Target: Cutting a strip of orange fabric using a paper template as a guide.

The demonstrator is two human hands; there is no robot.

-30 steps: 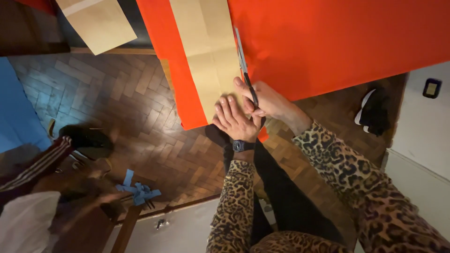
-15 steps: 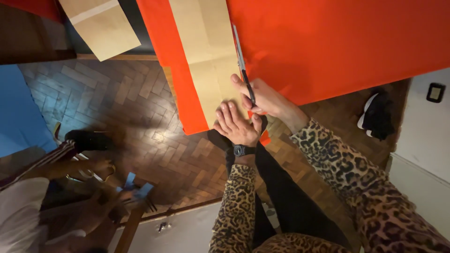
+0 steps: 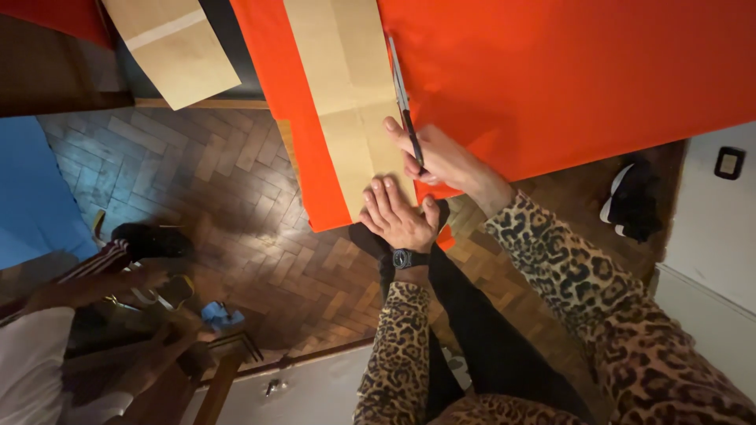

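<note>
At the near edge of the orange sheet [image 3: 567, 71], which covers the surface the person works on and overhangs the parquet floor [image 3: 228, 197], a long strip of brown cardboard [image 3: 350, 94] lies lengthwise, reaching from the far side down to that edge. The left hand [image 3: 398, 216] lies flat on the near end of the cardboard, fingers [image 3: 382, 197] spread and released, pressing the strip down; a dark wristwatch [image 3: 408, 258] sits on its wrist above a leopard-print sleeve [image 3: 398, 346]. Just beside it, to the right, the right hand [image 3: 441, 157] is clenched around the dark handle of a thin cutting tool [image 3: 403, 102], its fingers grasping it like a pen. The light-coloured blade runs away from the hand along the right edge of the cardboard, where brown meets orange. Whether the tip bites into the sheet cannot be told. The two hands are close but apart, the right one slightly farther from the body.

A second piece of brown cardboard [image 3: 169, 47] with a pale stripe lies well apart at the far left, on a dark surface past the orange sheet. On the floor to the left, a blue sheet [image 3: 31, 189] shows at the frame's edge. Another person sits low at the left, a striped sleeve [image 3: 94, 264] and an arm [image 3: 102, 283] visible, near a small blue object [image 3: 222, 316]. At the right, a black and white shoe [image 3: 630, 201] rests on the floor beside a white wall [image 3: 709, 252]
</note>
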